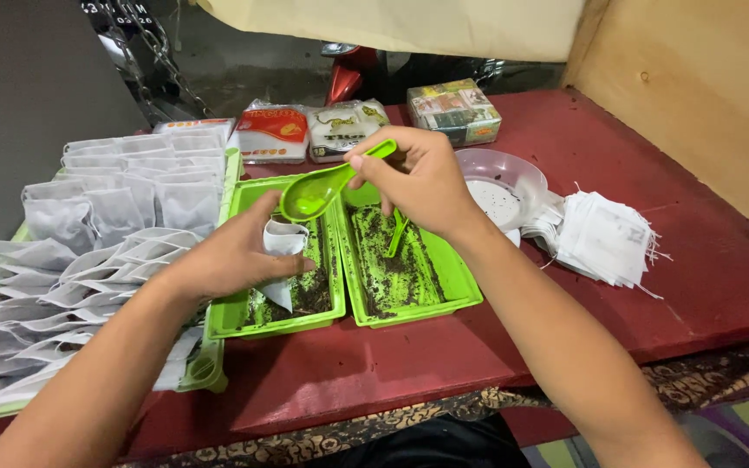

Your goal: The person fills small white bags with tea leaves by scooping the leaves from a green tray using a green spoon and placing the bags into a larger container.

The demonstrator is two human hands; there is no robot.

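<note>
Left hand (227, 256), frame centre-left, grip clenched round a small white filter bag (283, 238), mouth up, over the left green tray (236, 316). Right hand (422, 182) above it pinches a green scoop (322, 186) by the handle; long axis runs lower left, bowl just above the bag's mouth. Empty bags (604, 234) stacked right on the red worktop (695, 286).
</note>
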